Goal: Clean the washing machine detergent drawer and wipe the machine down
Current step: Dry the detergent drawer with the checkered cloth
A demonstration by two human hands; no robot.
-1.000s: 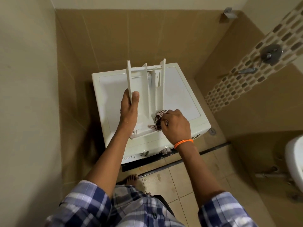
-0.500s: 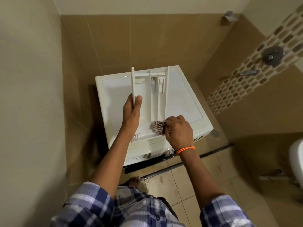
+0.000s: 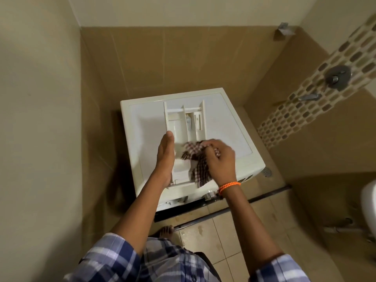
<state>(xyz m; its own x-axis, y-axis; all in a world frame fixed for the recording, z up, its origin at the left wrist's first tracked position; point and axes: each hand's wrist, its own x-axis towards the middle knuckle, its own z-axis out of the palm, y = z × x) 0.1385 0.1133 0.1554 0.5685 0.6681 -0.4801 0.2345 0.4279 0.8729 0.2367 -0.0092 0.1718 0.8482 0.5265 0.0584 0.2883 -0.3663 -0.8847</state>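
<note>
My right hand's (image 3: 220,159) fingers clutch the checked brown-and-white cloth (image 3: 196,161) inside the white plastic detergent drawer (image 3: 184,127), which my left hand (image 3: 165,155) grips atop the white washing machine (image 3: 234,139). Drawer-wiping; next, probably the far compartments.

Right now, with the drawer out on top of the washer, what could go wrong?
The detergent drawer lies loose on the washing machine, steadied only by the left hand, so hard wiping might slide it off. The checked cloth held in the right hand could snag on the dividers.
</note>
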